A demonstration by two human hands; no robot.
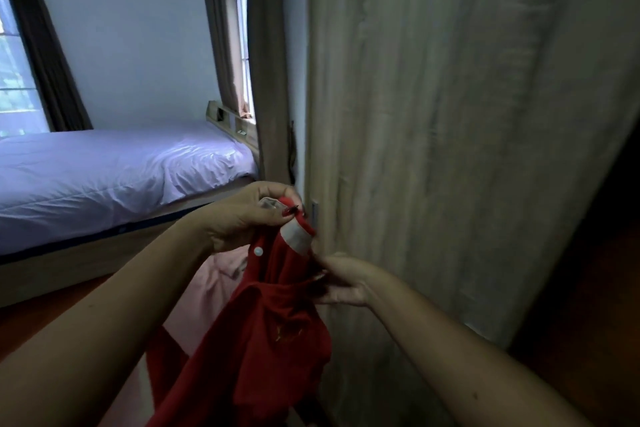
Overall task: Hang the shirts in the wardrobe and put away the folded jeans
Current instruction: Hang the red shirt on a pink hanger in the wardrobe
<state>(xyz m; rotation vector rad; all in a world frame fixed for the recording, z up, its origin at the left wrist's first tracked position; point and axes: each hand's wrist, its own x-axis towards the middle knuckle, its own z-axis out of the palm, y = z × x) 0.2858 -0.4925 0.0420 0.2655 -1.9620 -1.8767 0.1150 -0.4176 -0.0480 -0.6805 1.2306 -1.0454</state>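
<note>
A red polo shirt (pixel 256 333) with a white-edged collar and a white button hangs in front of me at lower centre. My left hand (pixel 249 215) grips the top of the shirt at the collar, together with what looks like a clear hanger piece. My right hand (pixel 341 279) pinches the red fabric just below the collar, on the right side. A pink garment (pixel 207 291) hangs behind the red shirt. The light wood-grain wardrobe door (pixel 450 149) stands shut right beside my hands. No jeans are in view.
A bed with a white sheet (pixel 104 177) fills the left side, its headboard shelf (pixel 232 121) under a curtained window (pixel 242 45). Brown floor shows at lower left. A dark gap lies past the wardrobe's right edge (pixel 595 253).
</note>
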